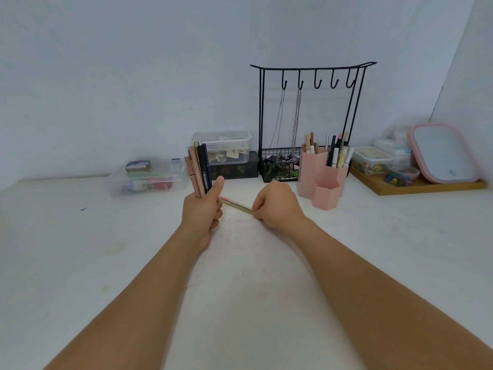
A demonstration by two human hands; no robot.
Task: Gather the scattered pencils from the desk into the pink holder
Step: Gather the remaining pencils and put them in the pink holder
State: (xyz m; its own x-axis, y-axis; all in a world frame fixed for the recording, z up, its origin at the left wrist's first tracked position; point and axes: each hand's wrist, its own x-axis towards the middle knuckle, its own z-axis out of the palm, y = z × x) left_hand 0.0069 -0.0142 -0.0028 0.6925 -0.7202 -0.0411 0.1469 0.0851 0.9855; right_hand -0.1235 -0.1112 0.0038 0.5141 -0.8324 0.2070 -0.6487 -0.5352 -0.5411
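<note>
My left hand [204,209] is closed around an upright bundle of several pencils [198,166], pink, black and gold, held above the white desk [106,249]. My right hand [274,204] pinches the right end of a gold pencil [237,205] that lies low over the desk between both hands; a pink pencil tip [223,198] shows just behind it. The pink holder [324,177], made of hexagonal cups, stands to the right of my right hand. Its two taller cups hold several pens and pencils [336,152]; the low front cup looks empty.
A black wire rack with hooks and chains [306,116] stands behind the holder. Clear plastic boxes [146,177] [222,146] sit at the back left. A wooden tray [416,186] with small containers and a pink-rimmed mirror [444,153] is at the back right.
</note>
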